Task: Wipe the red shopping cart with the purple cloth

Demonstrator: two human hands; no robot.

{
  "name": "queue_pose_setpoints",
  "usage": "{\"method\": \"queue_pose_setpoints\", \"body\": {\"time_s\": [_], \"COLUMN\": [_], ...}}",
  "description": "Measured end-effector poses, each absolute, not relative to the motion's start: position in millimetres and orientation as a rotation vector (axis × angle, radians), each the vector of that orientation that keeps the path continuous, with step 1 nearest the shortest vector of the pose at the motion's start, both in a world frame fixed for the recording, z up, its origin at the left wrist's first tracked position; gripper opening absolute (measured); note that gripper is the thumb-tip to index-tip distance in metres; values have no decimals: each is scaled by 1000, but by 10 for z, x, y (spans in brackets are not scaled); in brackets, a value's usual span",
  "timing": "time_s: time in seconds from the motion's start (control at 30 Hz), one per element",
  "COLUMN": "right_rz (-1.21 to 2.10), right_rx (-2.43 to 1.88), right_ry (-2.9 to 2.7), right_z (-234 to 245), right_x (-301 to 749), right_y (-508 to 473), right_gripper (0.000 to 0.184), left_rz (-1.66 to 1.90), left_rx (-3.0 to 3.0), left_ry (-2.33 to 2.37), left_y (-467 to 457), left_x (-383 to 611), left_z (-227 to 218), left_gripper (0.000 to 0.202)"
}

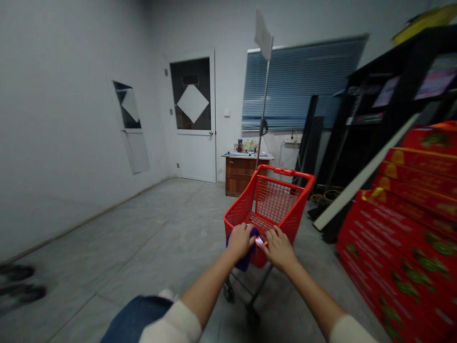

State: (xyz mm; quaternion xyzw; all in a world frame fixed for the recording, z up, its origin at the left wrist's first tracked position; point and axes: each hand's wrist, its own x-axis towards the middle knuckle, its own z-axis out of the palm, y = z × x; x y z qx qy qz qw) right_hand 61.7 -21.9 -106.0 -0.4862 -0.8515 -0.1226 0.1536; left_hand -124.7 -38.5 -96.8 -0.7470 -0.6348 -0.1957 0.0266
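A red plastic shopping cart (278, 195) stands right in front of me, its pole with a white flag (263, 37) rising behind its far left side. My left hand (242, 241) is closed over the near rim of the basket with a purple cloth (246, 262) under it, hanging down outside. My right hand (280, 247) grips the same rim a little to the right. Between my hands a small pinkish-white patch (259, 241) shows at the rim; what it is I cannot make out. The basket floor is partly hidden by my hands.
Stacked red cartons (403, 247) fill the right side. A long white board (367, 171) leans near a black shelf rack (396, 71). Behind the cart is a wooden cabinet (239, 183); farther left, a white door (196, 157). Blurred dark shoes (21, 281) show at the left edge.
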Motion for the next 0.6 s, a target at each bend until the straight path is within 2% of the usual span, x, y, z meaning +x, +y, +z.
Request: {"method": "queue_pose_setpoints", "body": {"time_s": [0.17,0.27,0.4,0.6], "right_rz": [-310,-319,-267,-192], "right_rx": [-1258,-1323,-1461,-1416], "right_ry": [-2561,-2499,-2441,-2384], "right_z": [-847,-778,-857,-996], "right_x": [708,828,907,946], "right_y": [-200,-48,171,196], "right_gripper": [38,43,51,51], "left_rz": [-647,-675,-674,-688], "left_rx": [-2420,-2339,-2317,-2494], "left_ry": [-1920,-2016,-2032,-1860], "left_y": [-392,-337,-361,-480], "left_x": [-1456,-1608,-1510,-1309], "left_z": [-887,-849,-887,-915], "left_gripper": [31,30,30,30]}}
